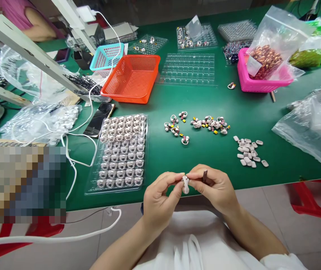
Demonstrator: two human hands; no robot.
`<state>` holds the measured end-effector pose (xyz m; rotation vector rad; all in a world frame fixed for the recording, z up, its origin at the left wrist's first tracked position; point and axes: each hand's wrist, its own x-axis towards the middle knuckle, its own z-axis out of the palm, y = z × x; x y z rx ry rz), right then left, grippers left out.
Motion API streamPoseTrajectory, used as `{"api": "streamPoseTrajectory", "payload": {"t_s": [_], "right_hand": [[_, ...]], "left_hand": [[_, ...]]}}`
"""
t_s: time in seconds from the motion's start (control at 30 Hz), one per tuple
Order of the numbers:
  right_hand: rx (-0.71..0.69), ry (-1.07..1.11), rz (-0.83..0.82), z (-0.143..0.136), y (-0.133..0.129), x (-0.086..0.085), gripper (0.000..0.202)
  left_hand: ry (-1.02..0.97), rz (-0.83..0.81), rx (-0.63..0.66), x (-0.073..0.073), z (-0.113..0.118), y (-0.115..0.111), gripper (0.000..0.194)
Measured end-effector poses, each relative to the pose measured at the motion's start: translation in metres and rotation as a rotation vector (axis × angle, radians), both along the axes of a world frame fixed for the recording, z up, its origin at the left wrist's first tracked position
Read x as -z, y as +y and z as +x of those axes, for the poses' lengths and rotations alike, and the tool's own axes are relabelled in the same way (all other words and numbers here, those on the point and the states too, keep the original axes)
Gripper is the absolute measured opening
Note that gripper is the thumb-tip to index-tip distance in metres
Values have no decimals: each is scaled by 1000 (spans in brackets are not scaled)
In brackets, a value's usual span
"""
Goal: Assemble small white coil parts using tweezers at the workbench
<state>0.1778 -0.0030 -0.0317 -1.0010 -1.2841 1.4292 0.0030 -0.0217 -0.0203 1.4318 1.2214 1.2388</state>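
Note:
Near the table's front edge, my left hand (162, 195) pinches a small whitish part (186, 185) between thumb and forefinger. My right hand (216, 189) grips the same part from the other side and also has a thin dark brown tool (205, 175) tucked in its fingers. Beyond the hands lie loose ring-shaped pieces (185, 140) with yellow tabs and a cluster of similar pieces (211, 123). Small pale oval caps (249, 152) are scattered to the right. On the left, a clear tray (146, 161) holds rows of whitish parts.
An orange basket (132, 78), a blue basket (108, 56) and an unfilled clear tray (188, 69) stand farther back. At the right are a pink basket (257, 85) and a plastic bag (315, 123). A phone (100, 120) and white cables (77, 165) lie left.

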Motion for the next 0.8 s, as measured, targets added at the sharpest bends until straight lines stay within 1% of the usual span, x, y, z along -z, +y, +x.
{"api": "streamPoseTrajectory", "payload": {"t_s": [0.1, 0.17, 0.3, 0.5, 0.67, 0.8], "right_hand": [[-60, -47, -90, 3, 1, 1, 21], [-104, -58, -104, 6, 1, 2, 26], [-128, -63, -77, 10, 4, 3, 25], [-135, -84, -63, 13, 4, 2, 23], [-142, -151, 1, 13, 5, -3, 20], [-140, -198, 63, 12, 5, -7, 18]], "left_hand": [[12, 29, 13, -3, 0, 1, 27], [31, 35, 30, -5, -1, 2, 28], [60, 41, 83, -9, -2, 3, 32], [37, 42, 147, -13, -3, 1, 40], [58, 11, 91, -14, 1, 0, 32], [24, -27, 35, -14, 4, 0, 26]]}}
